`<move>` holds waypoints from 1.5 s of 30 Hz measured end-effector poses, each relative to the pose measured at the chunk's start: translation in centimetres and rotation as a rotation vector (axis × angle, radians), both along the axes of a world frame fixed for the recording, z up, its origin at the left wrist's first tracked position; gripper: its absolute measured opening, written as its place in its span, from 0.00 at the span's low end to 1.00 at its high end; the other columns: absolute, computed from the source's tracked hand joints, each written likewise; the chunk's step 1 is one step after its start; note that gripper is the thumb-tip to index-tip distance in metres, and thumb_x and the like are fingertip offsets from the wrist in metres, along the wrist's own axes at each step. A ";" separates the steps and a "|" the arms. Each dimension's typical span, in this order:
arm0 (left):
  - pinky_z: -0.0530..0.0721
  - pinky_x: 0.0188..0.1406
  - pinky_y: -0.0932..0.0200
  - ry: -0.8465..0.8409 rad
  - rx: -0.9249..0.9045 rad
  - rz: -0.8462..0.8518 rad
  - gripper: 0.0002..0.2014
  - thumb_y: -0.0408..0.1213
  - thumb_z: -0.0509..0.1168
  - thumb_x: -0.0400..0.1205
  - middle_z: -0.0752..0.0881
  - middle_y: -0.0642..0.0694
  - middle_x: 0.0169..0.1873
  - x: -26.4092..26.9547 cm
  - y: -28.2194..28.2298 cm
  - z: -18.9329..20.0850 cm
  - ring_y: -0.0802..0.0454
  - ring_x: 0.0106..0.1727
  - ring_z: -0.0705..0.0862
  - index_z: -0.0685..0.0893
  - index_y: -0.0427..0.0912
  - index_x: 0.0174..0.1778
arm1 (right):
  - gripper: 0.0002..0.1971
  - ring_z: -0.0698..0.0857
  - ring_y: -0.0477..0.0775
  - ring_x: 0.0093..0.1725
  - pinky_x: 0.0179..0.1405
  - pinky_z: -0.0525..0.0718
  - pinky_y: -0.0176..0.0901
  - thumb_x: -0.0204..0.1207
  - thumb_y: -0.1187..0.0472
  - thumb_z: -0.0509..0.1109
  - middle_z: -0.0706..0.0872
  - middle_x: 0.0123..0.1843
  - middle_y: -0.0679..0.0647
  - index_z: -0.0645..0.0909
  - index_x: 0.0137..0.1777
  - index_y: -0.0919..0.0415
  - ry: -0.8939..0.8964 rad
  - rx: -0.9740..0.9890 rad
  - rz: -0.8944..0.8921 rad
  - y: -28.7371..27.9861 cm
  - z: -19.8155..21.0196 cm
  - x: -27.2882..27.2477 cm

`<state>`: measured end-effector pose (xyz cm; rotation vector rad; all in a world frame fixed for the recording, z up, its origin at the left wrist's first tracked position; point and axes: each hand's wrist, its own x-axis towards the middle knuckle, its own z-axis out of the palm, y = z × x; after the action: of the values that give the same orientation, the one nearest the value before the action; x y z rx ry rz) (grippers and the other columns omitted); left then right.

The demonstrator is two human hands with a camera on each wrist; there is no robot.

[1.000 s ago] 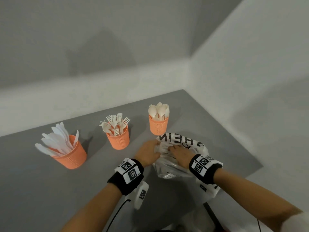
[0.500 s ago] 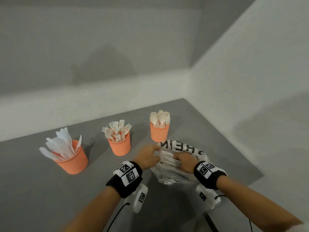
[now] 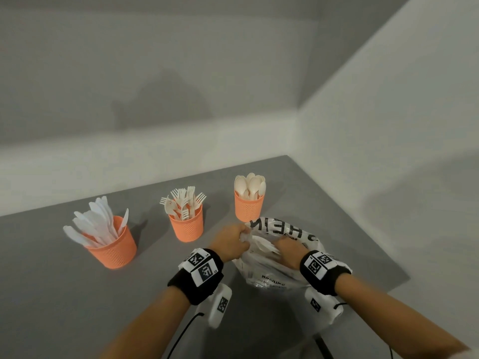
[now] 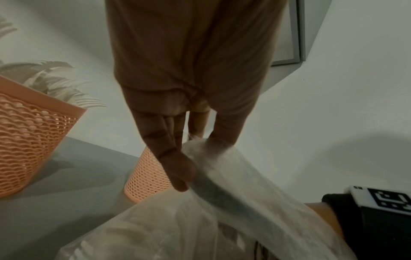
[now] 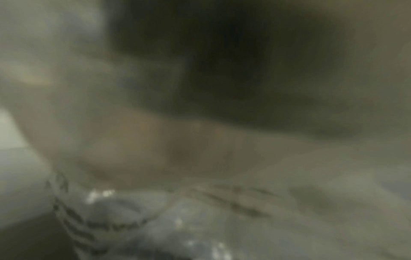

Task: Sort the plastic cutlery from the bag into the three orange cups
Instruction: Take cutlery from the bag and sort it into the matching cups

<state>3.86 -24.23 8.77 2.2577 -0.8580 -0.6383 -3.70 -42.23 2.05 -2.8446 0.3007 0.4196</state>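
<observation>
Deeper into the bag [image 3: 280, 265] goes the right hand [image 3: 287, 251] than a second ago; whether its fingers grip anything I cannot tell. Left hand [image 3: 230, 242] pinches the bag's rim, holding it open on the table [image 3: 64, 294] beside the three orange cups [image 3: 188, 225]. Another piece probably comes out next.

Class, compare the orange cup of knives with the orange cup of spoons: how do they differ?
The knife cup stands farthest left, away from the bag; the spoon cup stands right behind it. Knives fan out leaning left; spoons stand bunched, almost upright. Both are orange perforated cups on the grey table.
</observation>
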 end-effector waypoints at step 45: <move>0.77 0.28 0.67 0.660 -0.477 0.392 0.11 0.42 0.58 0.85 0.78 0.47 0.34 1.5 9.0 1.0 0.57 0.29 0.78 0.72 0.41 0.59 | 0.13 0.82 0.45 0.23 0.28 0.79 0.38 0.81 0.56 0.58 0.82 0.21 0.49 0.77 0.38 0.62 -0.356 1.636 -0.603 15.9 9.6 11.4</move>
<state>5.37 -15.27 9.80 1.5628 -0.1958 -0.8157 7.74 -26.35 11.65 -1.1046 0.4238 -0.0431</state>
